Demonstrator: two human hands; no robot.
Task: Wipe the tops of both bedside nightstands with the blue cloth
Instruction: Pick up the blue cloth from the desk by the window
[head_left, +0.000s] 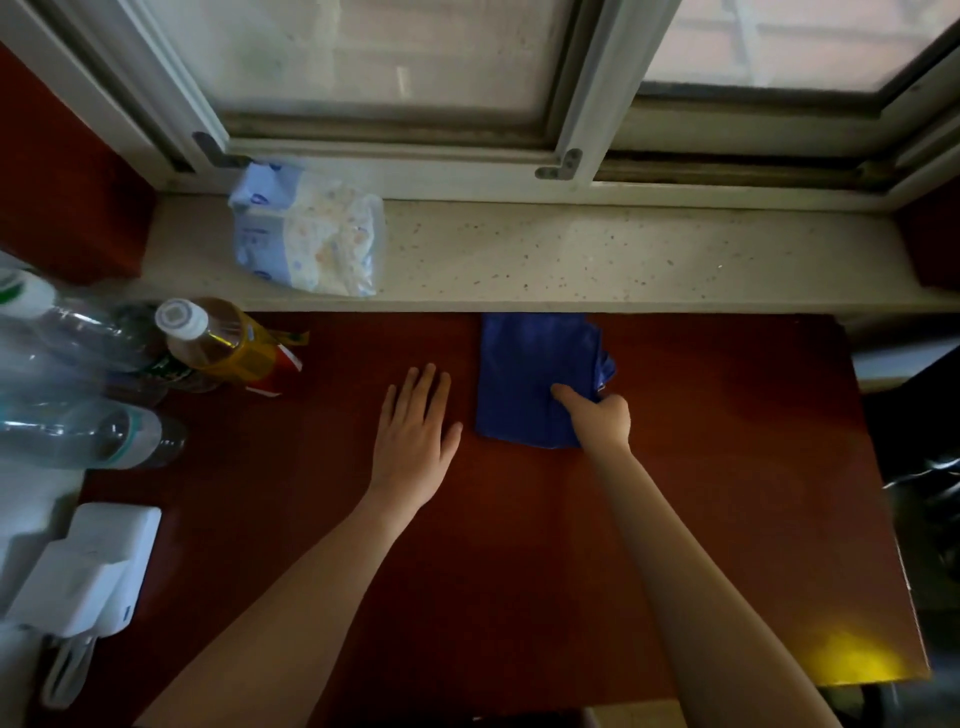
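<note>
— From the head camera, where is the cloth?

— The blue cloth (537, 376) lies folded flat on the dark red nightstand top (519, 545), a little right of the frame's middle, its far edge just beside the speckled windowsill (571, 254). My right hand (597, 418) sits on its near right corner: the thumb presses down on top of the fabric, and the other fingers curl around the right edge, where the layers bunch up. So I have that corner pinched, hand mostly closed on it.

— And your other hand?

— My left hand (415, 431) is spread flat on the bare wood just left of the cloth, palm down, fingers straight and slightly fanned. It holds nothing and does not touch the cloth.

— What else is on the surface?

— Along the left edge of the frame stand clear plastic bottles (88, 431), blurred by the wide lens, and a bottle with amber liquid (218, 343) and a white cap. Behind that one something red and yellow shows, possibly a small carton; I cannot make it out. At the lower left is a white charger-like device (93, 566) with a cord loop hanging below it.

— And above?

— On the sill at upper left lies a soft plastic package (306, 234), pale blue and white. Behind it runs the window frame (395, 150), with frosted panes filling the top of the frame. A yellow patch of light (852, 662) falls on the nightstand's near right corner.
</note>
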